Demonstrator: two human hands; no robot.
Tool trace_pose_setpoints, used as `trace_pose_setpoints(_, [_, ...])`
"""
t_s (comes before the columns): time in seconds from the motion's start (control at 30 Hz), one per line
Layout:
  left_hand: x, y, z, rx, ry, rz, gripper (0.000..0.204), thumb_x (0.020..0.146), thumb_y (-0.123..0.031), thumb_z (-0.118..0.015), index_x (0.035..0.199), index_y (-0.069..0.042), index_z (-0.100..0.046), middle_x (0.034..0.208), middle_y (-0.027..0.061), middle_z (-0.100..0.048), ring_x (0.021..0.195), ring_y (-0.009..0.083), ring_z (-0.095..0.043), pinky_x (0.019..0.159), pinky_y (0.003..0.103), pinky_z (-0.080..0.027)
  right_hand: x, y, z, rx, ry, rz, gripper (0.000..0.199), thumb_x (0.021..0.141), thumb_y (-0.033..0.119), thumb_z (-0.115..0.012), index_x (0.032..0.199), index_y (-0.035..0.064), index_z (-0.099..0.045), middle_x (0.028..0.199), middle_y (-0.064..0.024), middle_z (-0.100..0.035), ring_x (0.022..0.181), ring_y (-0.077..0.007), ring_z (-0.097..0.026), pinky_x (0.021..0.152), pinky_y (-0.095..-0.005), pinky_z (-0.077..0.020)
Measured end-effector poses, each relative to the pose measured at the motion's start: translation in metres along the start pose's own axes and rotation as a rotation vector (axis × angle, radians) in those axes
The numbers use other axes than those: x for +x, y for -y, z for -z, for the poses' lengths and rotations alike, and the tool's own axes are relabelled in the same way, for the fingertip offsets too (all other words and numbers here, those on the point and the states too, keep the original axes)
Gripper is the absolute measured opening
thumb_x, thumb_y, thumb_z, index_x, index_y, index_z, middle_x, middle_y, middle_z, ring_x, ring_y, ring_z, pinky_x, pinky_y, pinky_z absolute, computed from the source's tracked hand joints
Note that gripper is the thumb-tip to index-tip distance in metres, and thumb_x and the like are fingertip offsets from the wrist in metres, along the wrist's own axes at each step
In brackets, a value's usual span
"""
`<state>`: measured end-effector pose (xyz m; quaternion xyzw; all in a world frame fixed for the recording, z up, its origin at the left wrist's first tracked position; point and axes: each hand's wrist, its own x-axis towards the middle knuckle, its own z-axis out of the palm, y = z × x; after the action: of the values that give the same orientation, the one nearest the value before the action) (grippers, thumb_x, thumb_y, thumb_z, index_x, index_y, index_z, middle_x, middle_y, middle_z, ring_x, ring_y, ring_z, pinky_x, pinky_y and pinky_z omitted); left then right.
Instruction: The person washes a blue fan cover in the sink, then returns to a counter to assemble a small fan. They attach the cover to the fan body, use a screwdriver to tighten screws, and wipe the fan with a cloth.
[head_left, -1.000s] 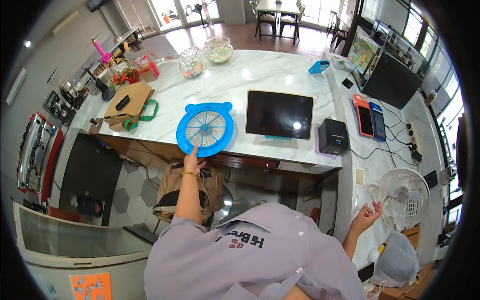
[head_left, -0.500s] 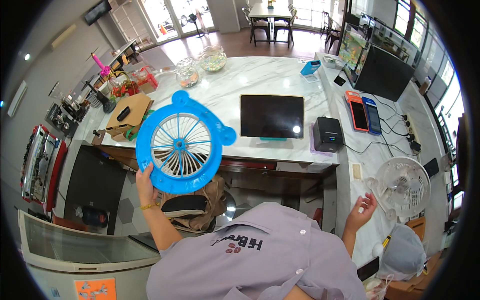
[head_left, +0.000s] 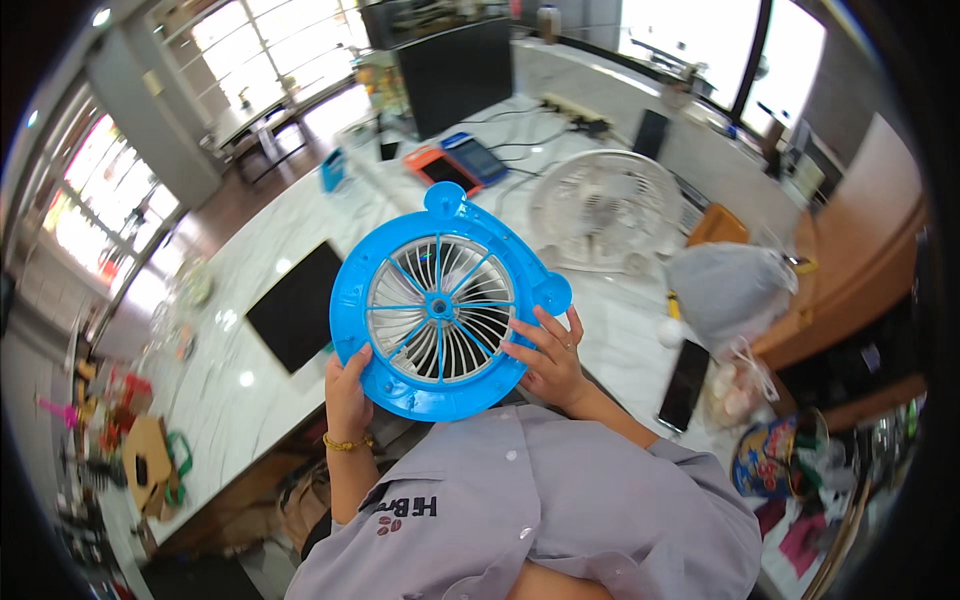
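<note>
A round blue plastic fan cover [head_left: 365,262] with a spoked middle and two round lugs is held up in front of my chest. White curved grille bars show through its opening. My left hand [head_left: 348,392], with a gold bracelet at the wrist, grips its lower left rim. At the lower right rim, below one lug, my right hand [head_left: 552,362] holds the edge, its fingers spread across the front; its thumb is hard to make out. Beyond the cover, a white fan body [head_left: 605,210] with a round cage lies on the marble counter.
On the counter [head_left: 250,390] stand a black screen [head_left: 298,305], orange [head_left: 442,168] and blue [head_left: 475,158] handheld terminals and a large dark panel [head_left: 455,75]. Cables run behind. To the right are a grey bag [head_left: 730,290], a phone [head_left: 683,385] and a colourful tin [head_left: 765,458].
My view and body have turned right, toward the fan body. The fan cover has come in front of my chest, and my right hand, empty before, is on its rim.
</note>
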<state>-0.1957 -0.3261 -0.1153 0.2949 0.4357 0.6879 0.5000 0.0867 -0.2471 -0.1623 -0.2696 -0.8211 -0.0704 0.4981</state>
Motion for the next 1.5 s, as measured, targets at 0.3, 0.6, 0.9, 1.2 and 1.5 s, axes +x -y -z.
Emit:
trace_pose_setpoints(0.3, [0.034,0.066,-0.067,0.042,0.414,0.294,0.039,0.098,-0.028,-0.048,0.121,0.004,-0.053,0.113,0.0097,-0.063,0.099,0.0155,-0.061,0.086,0.028,-0.049,-0.058,-0.041,0.088,-0.078,-0.038,-0.075,0.027,0.070,0.010,-0.074,0.095,0.0168,-0.069,0.104,0.0005,-0.067,0.118,-0.0227,-0.055,0.116,-0.0463,-0.0178])
trace_pose_setpoints(0.6, [0.146,0.140,-0.110,0.484,0.494,-0.124,0.028,0.092,-0.010,-0.056,0.119,-0.001,-0.053,0.110,0.0087,-0.061,0.093,0.0155,-0.059,0.081,0.027,-0.048,-0.072,-0.040,0.126,0.039,-0.047,-0.304,0.031,0.068,0.005,-0.078,0.094,0.0136,-0.064,0.095,-0.0041,-0.066,0.114,-0.0284,-0.058,0.113,-0.0489,-0.0245])
trace_pose_setpoints(0.9, [0.172,0.169,-0.137,0.593,0.533,-0.067,0.046,0.078,-0.001,-0.069,0.120,-0.004,-0.050,0.110,0.0091,-0.053,0.090,0.0160,-0.054,0.080,0.027,-0.050,-0.053,-0.044,0.120,0.165,-0.014,-0.403,0.030,0.068,0.006,-0.079,0.091,0.0133,-0.062,0.090,-0.0050,-0.065,0.113,-0.0300,-0.058,0.112,-0.0527,-0.0232])
trace_pose_setpoints(1.2, [0.189,0.172,-0.145,0.697,0.564,-0.089,0.033,0.081,0.000,-0.069,0.112,0.000,-0.058,0.096,0.0142,-0.065,0.086,0.0197,-0.065,0.076,0.029,-0.054,-0.038,-0.047,0.104,0.275,0.042,-0.386,0.030,0.068,-0.001,-0.077,0.091,0.0116,-0.063,0.089,-0.0051,-0.065,0.113,-0.0317,-0.059,0.112,-0.0530,-0.0227])
trace_pose_setpoints(1.5, [0.214,0.175,-0.147,0.676,0.577,-0.185,0.023,0.083,0.005,-0.062,0.106,0.003,-0.061,0.093,0.0150,-0.069,0.086,0.0194,-0.068,0.077,0.029,-0.054,-0.026,-0.054,0.087,0.308,0.059,-0.385,0.029,0.068,-0.001,-0.076,0.091,0.0107,-0.063,0.089,-0.0059,-0.065,0.112,-0.0324,-0.059,0.112,-0.0540,-0.0221])
